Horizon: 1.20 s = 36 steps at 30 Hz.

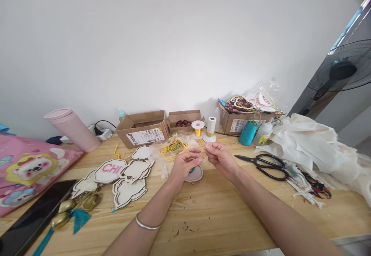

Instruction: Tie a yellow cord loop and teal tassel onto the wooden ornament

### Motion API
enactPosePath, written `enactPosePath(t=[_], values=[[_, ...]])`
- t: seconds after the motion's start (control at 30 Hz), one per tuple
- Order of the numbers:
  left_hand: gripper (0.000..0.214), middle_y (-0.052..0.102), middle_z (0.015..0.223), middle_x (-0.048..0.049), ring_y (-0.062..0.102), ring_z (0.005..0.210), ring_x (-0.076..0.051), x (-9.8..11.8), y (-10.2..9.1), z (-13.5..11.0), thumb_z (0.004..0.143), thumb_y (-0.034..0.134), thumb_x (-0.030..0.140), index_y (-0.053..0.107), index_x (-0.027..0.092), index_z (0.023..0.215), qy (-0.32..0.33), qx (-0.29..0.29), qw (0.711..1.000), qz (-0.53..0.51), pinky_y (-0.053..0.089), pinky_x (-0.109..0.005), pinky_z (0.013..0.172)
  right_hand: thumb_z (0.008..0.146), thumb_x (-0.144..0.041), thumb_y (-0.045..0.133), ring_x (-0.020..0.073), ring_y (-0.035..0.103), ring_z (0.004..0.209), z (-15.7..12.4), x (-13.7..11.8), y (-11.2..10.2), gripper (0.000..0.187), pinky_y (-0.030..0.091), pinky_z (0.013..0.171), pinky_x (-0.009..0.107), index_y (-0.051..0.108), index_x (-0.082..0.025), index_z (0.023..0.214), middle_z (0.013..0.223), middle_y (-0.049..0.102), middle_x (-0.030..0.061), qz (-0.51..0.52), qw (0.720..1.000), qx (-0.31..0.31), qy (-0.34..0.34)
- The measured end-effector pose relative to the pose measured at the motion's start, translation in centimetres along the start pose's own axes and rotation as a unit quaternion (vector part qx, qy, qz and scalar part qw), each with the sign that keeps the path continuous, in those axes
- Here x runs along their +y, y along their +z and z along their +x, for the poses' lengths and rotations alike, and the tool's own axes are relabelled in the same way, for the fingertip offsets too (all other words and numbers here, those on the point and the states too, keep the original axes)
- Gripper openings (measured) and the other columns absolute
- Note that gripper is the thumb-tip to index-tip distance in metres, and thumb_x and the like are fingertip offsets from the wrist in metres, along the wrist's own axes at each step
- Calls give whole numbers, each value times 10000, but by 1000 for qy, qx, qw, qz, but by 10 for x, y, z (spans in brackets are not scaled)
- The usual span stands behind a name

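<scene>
Both my hands meet above the middle of the wooden table (220, 213). My left hand (185, 164) is closed in a pinch, with a silver bangle on its wrist. My right hand (219, 156) is pinched too, its fingertips almost touching the left ones. Between them runs something very thin, perhaps a thread or wire; I cannot make it out. Under my left hand lies a small round hoop (194, 175). Just behind my hands sit a tangle of yellow cord in clear plastic (174, 147), a spool of yellow thread (198, 129) and a white spool (210, 128).
Black scissors (268, 164) lie right of my hands, beside white cloth (321, 148) and scraps. Wooden cloud cutouts (127, 178), gold bells with teal tassels (72, 211) and a phone (34, 217) lie left. Cardboard boxes (143, 128), a teal spool (247, 132), glue bottle (263, 132) and pink flask (74, 128) line the wall.
</scene>
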State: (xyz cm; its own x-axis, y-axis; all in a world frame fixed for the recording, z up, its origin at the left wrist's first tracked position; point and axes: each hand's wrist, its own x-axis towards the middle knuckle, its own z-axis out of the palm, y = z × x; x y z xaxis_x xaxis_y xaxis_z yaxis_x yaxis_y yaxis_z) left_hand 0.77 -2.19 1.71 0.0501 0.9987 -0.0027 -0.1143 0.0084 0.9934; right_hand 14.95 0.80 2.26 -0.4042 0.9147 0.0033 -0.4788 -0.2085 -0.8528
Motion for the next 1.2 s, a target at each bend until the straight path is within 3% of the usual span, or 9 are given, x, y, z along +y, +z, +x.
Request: enactPosePath(t=[0.1,0.2,0.37,0.57,0.7,0.8,0.97,1.2], values=[[105,580,1023,-62,520,871,-149,-2,-1,0,584,698,253,691,165,641,-6,-14,1000,-1,377,-238,720,617,-299,688,29,112,431,0,2,-1,245,75,406,202,502,-144,575,487,208,-90,20,1000,0,-7],[96,585,984,-49,518,809,-119,-3,-1,0,582,701,240,685,159,630,-13,-17,999,-25,375,-215,676,624,-340,673,34,119,422,0,0,-1,235,80,401,206,539,-149,603,462,225,-89,-43,999,6,-18],[128,624,830,-22,524,650,-72,0,-1,0,556,724,227,669,147,640,-39,2,984,-176,398,-196,620,650,-383,635,56,272,465,1,-9,-1,231,183,424,205,606,-155,668,502,391,-44,-231,968,40,-87],[168,633,719,5,550,601,-74,2,-4,4,564,722,196,637,157,703,-59,32,947,-314,442,-201,570,692,-361,564,74,330,503,4,-10,-5,253,251,460,209,598,-167,852,567,430,-33,-285,945,57,-153],[188,617,665,3,528,551,-61,-1,-7,6,571,717,189,637,142,733,-76,33,965,-250,397,-171,496,699,-333,545,82,367,524,2,-10,-3,229,296,481,211,580,-173,860,592,455,-24,-310,926,54,-207],[211,619,656,-12,498,519,-51,-3,-6,4,579,712,207,655,124,765,-93,-4,984,-153,360,-172,487,704,-337,543,96,413,566,1,-12,-1,211,333,512,223,584,-183,844,649,506,-2,-322,917,62,-227],[180,620,657,-7,483,555,-51,-4,-1,-2,596,707,243,675,138,739,-105,-87,989,-57,336,-184,545,693,-362,568,100,405,545,1,-14,0,197,338,515,237,613,-206,806,603,479,-13,-338,915,48,-217],[172,599,626,4,456,552,-66,-4,1,-5,606,695,305,674,154,687,-103,-129,986,-6,308,-215,554,689,-361,582,100,404,559,1,-5,1,218,341,526,235,621,-203,834,582,463,-22,-343,921,13,-183]])
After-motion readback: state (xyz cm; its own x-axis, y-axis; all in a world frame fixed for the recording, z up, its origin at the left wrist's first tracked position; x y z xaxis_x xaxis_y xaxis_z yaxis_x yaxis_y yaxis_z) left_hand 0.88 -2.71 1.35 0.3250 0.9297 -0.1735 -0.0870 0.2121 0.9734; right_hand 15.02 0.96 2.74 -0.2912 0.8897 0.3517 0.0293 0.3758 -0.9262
